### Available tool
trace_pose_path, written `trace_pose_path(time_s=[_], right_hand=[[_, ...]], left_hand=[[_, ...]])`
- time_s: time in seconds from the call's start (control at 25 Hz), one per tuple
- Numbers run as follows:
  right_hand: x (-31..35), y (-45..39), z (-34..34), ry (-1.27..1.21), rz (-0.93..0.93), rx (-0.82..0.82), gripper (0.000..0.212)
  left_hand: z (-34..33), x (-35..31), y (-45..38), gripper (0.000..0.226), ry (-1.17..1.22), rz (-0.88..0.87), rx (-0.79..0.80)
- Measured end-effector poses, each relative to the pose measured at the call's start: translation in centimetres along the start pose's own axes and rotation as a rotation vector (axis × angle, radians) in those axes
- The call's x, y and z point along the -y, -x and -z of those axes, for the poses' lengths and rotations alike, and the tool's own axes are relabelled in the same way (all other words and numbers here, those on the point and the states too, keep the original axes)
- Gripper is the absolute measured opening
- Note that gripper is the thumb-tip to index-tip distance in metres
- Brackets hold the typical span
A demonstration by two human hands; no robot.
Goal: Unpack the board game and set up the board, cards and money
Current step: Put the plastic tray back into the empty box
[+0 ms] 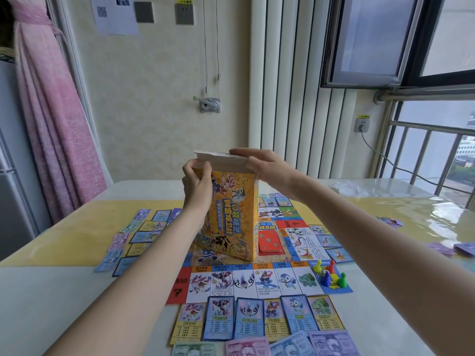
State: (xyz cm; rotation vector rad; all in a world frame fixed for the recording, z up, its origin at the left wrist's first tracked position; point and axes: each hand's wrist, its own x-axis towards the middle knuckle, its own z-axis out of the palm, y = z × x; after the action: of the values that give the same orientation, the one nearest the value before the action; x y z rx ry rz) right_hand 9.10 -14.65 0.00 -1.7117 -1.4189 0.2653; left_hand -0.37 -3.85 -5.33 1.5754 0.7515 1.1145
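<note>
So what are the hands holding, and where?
Both hold the yellow game box, standing on the board. The left hand pinches its top left corner; the right hand lies on its white top flap.

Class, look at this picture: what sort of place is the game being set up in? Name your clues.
Probably a home's enclosed balcony or sunroom: a pink fabric curtain, a dark-framed open window above a metal railing, and a glossy white table.

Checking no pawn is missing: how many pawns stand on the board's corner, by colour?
Yellow pawn: 1
Red pawn: 1
Blue pawn: 1
Green pawn: 1
Total: 4, grouped on the blue corner square of the board.
</note>
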Motion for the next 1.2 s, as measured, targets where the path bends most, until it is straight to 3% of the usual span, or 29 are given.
trace_pose_path(time_s=[0.08,0.2,0.48,0.72,0.92,1.04,1.2], right_hand=[[-0.5,0.3,-0.3,-0.177,-0.052,0.022,0.033],[-1.5,0.4,-0.7,-0.214,-0.028,-0.011,0.032],[-0.6,-0.1,0.5,0.213,0.080,-0.009,0.030],[0.7,-1.1,1.3,0.219,0.008,0.049,0.029],[0.6,-0.9,0.7,0.441,0.116,0.015,0.029],[-0.1,-0.4,0.2,0.333,0.092,-0.028,0.028],[-1.2,0.4,-0.3,-0.003,-0.005,-0.064,0.028]], left_hand=[[-0.1,0.3,-0.5,0.039,-0.016,0.009,0.015],[-0.2,0.7,-0.5,0.051,-0.020,0.020,0.029],[-0.2,0.0,0.0,0.054,0.036,-0.037,0.073],[1.2,0.0,-0.7,0.042,0.075,0.018,0.130],[1.2,-0.7,-0.4,0.034,0.078,0.017,0.130],[1.2,-0.9,-0.9,0.025,0.106,0.069,0.155],[1.3,-1.8,-0.8,0.020,0.219,0.164,0.183]])
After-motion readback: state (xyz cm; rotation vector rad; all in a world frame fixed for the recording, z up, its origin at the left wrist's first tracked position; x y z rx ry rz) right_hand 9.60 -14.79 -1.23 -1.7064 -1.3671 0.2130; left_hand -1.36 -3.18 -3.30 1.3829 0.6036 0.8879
